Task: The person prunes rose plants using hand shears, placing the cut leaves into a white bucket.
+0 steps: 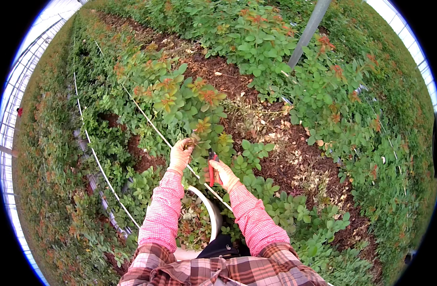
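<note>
My left hand (180, 154) pinches a small bunch of brownish-green leaves (190, 143) at its fingertips, against the rose bush (189, 102). Whether these leaves are still attached to a stem cannot be made out. In my right hand (222, 173) is a pair of pruning shears (212, 173) with red handles. Their blades point up into the foliage, a little right of my left hand, and are partly hidden by leaves. Below my forearms stands a white bucket (214, 213) holding loose leaves and cut shoots (195, 225). My left sleeve covers part of its rim.
A pale cord (152, 123) runs diagonally along the row and passes under my wrists. Another white line (93, 152) lies farther left. Brown mulch with dry leaves (286, 143) covers the ground to the right. A grey metal post (308, 34) rises among more bushes (325, 85).
</note>
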The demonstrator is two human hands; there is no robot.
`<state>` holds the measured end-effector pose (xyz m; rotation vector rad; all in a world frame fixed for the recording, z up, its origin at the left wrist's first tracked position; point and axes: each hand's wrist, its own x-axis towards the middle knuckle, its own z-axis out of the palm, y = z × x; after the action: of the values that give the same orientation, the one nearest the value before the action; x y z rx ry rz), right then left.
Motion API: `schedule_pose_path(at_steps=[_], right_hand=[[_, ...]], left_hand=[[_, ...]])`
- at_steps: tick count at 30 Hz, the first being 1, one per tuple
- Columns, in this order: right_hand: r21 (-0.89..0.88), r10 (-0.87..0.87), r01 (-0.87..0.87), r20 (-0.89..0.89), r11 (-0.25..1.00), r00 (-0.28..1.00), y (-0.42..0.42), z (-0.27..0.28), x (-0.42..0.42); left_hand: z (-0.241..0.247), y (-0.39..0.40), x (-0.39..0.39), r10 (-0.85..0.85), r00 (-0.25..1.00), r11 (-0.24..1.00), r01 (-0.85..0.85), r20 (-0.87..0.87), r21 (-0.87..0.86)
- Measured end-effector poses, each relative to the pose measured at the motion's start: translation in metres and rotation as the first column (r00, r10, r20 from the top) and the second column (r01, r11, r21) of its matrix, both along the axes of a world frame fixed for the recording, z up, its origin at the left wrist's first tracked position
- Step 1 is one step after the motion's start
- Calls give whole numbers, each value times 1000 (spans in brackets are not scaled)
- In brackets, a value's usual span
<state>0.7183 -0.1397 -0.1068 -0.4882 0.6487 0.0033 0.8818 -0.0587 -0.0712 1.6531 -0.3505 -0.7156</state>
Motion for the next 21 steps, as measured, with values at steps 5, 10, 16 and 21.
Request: schedule_pose_path(at_steps=[5, 10, 16, 21], right_hand=[[114, -74, 61, 113, 992, 991, 5, 26, -10], [227, 36, -55, 88, 972, 995, -1, 27, -7], [-112, -41, 37, -28, 993, 999, -5, 37, -9], [-625, -87, -30, -155, 780, 984, -21, 72, -6]], left_hand=[[-12, 8, 7, -37, 993, 999, 37, 113, 0], [15, -8, -10, -59, 992, 998, 58, 107, 4], [23, -4, -8, 8, 996, 1000, -9, 90, 12], [38, -8, 19, 57, 987, 998, -56, 151, -6]])
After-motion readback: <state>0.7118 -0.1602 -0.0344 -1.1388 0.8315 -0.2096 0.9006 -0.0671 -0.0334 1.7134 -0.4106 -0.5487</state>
